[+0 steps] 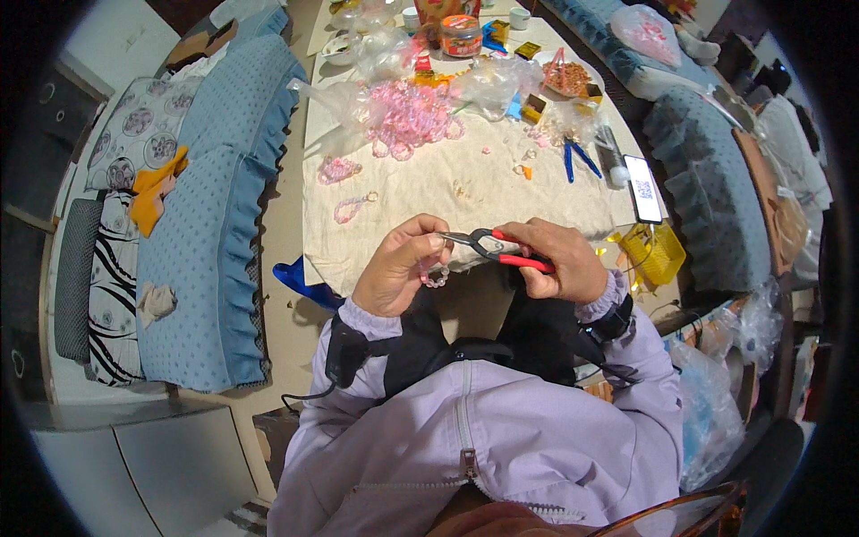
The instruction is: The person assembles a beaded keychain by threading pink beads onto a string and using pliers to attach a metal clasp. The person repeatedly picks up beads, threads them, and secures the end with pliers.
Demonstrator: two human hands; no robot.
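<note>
My left hand pinches a small strand of clear and pink beads, which hangs below the thumb and forefinger. My right hand is closed round the red grips of a pair of pliers. Their dark, narrow jaws reach the left fingertips; what lies between the jaws is too small to tell. On the cloth-covered table beyond my hands lie a pale beaded loop with a metal clasp and a pink beaded bundle. Farther off is a heap of pink beaded strands among clear plastic.
Blue-handled pliers, a lit phone and a yellow basket are on the right. A lidded jar and a dish of small brown pieces stand farther back. Blue-covered seats flank the table.
</note>
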